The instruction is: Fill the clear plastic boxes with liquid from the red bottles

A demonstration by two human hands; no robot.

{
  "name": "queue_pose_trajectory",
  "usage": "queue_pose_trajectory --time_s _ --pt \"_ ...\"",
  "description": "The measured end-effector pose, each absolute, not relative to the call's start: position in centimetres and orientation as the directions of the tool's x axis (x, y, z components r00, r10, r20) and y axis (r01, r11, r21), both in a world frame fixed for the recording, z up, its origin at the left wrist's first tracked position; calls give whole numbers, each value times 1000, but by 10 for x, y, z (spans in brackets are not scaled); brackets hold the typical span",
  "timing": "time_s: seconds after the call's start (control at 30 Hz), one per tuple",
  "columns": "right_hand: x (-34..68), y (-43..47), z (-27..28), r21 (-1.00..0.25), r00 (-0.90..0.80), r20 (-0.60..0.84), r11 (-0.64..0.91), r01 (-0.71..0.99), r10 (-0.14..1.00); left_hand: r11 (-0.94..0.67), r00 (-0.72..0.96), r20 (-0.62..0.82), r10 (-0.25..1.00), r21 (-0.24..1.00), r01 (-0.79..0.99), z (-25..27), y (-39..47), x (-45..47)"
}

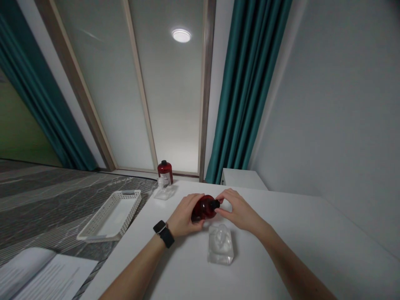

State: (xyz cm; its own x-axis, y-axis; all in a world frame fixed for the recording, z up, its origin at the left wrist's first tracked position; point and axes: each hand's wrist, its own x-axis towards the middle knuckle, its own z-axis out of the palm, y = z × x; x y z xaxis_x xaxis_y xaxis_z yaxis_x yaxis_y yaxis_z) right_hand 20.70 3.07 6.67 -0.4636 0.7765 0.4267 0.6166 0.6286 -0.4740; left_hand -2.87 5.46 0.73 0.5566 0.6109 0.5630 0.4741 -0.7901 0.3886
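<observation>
My left hand [186,214], with a dark watch on its wrist, is wrapped round the body of a dark red bottle [206,207]. The bottle lies tilted over, its neck pointing right. At that end my right hand [236,208] pinches the black cap [215,204] between thumb and fingers. Whether the cap is loose on the neck I cannot tell. Just in front of the bottle, on the white table [265,258], sits a clear, square-based glass-like piece [220,246] with a knobbly top.
A second red bottle [165,170], upright with a black cap and pale label, stands at the table's far left corner beside another clear piece [164,192]. Left of the table are a white basket [114,214] and an open book [46,273]. Behind stands a white cabinet [243,179].
</observation>
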Motion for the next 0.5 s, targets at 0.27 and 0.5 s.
queue_pose_trajectory --time_s 0.27,0.5 --pt "206 32 63 -486 -523 425 674 556 739 -789 559 558 613 399 467 7 55 -29" --pt "207 28 68 -449 -514 391 646 617 763 -794 570 553 607 388 469 9 55 -28"
